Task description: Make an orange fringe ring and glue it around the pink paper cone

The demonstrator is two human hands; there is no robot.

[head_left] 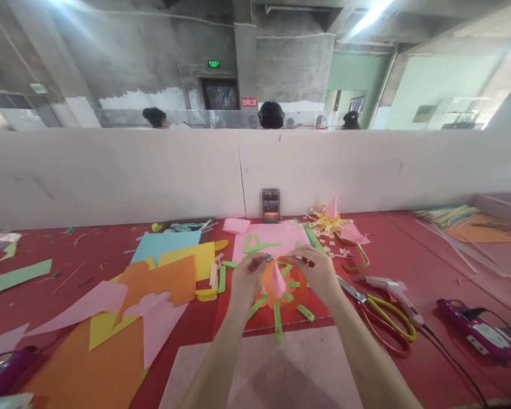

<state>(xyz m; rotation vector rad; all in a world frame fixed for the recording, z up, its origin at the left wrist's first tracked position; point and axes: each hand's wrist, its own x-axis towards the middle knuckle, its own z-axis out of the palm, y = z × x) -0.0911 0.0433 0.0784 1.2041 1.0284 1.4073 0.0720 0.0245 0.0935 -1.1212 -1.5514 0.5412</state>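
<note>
My left hand (247,278) is closed, its fingertips pinching the edge of an orange paper ring (303,291). On the opposite side, my right hand (320,271) pinches the same ring between thumb and fingers. Behind and below it is a paper flower with a pink paper cone (277,282) standing in the middle. Green paper strips (278,325) spread out from the flower like rays. Red paper (255,325) lies under the flower. Whether the ring touches the cone, I cannot tell.
Scissors (385,318) and a glue gun (396,288) lie to the right, its cord trailing forward. A similar finished-looking flower (330,218) stands at the back. Orange paper (85,363) and other coloured sheets cover the left. A white partition (153,176) borders the red table (417,255).
</note>
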